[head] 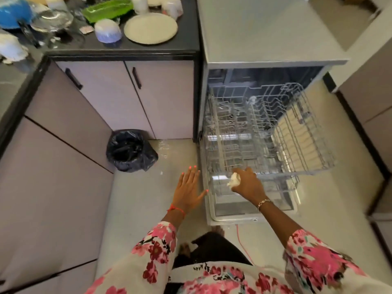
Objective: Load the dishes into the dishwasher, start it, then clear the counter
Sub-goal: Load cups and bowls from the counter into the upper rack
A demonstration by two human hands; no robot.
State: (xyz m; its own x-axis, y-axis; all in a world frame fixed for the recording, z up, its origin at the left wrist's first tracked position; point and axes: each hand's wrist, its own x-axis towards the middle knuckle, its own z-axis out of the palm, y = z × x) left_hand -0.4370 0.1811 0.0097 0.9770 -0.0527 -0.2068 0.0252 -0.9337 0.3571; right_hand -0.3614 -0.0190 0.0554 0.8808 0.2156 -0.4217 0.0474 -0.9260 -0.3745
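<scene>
Both arms, in flowery sleeves, reach forward from the bottom of the frame. The left hand is in the middle, palm down, with its fingers straight and close together and its thumb sticking out to the side. It holds nothing. Its thumb is just beside the left edge of the open door, and I cannot tell if it touches. The right hand is next to it, with its fingers curled round a small white wad. That hand is at the front edge of the pulled-out wire rack of the dishwasher, right of middle. The dishes sit on the dark counter at the upper left: a pale plate, an upside-down white and purple bowl and a green tray. A bin with a black bag stands on the floor below.
</scene>
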